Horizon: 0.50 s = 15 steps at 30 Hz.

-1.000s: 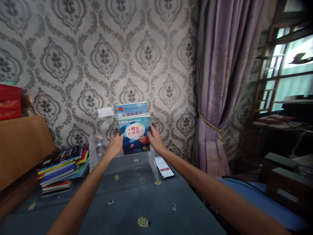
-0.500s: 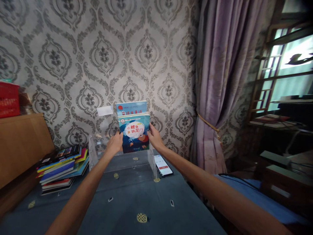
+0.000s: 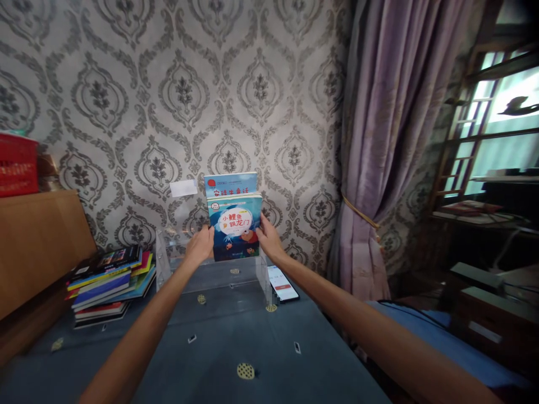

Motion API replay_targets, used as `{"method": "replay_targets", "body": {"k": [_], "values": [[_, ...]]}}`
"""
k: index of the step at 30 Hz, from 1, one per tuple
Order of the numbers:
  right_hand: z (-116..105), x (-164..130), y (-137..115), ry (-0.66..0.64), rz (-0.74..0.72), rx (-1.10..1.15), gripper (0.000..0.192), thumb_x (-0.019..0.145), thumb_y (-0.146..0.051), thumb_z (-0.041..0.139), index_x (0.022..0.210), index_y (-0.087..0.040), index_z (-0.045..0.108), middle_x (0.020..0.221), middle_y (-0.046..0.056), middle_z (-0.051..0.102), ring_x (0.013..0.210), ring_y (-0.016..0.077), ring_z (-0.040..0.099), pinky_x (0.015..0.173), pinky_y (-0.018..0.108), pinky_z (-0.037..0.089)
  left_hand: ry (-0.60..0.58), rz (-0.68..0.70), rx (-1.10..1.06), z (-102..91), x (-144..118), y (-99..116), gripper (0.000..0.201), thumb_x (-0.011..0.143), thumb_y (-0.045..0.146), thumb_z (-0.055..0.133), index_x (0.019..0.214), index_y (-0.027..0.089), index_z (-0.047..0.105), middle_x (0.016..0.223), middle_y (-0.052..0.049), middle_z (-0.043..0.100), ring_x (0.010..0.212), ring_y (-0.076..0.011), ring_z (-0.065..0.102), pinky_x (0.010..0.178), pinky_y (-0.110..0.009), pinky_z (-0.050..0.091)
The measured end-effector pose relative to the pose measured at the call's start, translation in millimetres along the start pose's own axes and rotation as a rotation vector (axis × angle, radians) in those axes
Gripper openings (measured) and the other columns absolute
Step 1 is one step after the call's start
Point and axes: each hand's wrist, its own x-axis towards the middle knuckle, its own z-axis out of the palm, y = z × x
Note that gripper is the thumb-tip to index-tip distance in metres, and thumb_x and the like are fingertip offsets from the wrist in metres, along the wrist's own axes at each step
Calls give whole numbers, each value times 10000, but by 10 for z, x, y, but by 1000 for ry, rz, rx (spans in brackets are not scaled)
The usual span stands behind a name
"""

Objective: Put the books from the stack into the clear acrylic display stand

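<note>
Two hands grip the side edges of a dark blue picture book (image 3: pixel 234 244) with red Chinese lettering in a white oval. My left hand (image 3: pixel 201 245) is closed on its left edge, and my right hand (image 3: pixel 268 237) on its right edge. The book is upright, cover facing me. Behind its top edge a light blue book (image 3: pixel 236 180) sticks up; whether my fingers also hold it is hidden. Both books are at a clear plastic stand (image 3: pixel 164 255); I cannot tell whether they rest in it.
A phone (image 3: pixel 281 284) with a lit screen lies right of the stand. Left of it rises an uneven stack of books (image 3: pixel 105 289) on the blue cloth-covered table (image 3: pixel 210 365). A wooden cabinet (image 3: pixel 37 241) bears a red basket (image 3: pixel 17 163). A purple curtain (image 3: pixel 374 140) hangs at right.
The whole view has shifted slightly, so things sit a little farther right. Both hands keep their grip on the book, which stands about the same relative to the stand.
</note>
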Motion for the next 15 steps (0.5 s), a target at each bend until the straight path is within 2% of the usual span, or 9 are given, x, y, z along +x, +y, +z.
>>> {"method": "replay_targets", "body": {"k": [5,15], "values": [[-1,-9,-31,-6,34,10,688,826,-204,522,1504,-204,407,1486,68,517,1394,273,441,1195,493,303,3,-7,4,-1,-11,14,420,1044,329,224,1186,151,578,1099,-168,727,1085,-287,681,887,-344,480],[9,-11,-27,7,24,-3,718,795,-177,521,1504,-206,410,1464,61,541,1368,268,476,1186,470,336,10,-6,14,8,-27,7,412,1039,323,225,1169,174,587,1069,-155,731,1068,-292,686,867,-346,482]]}}
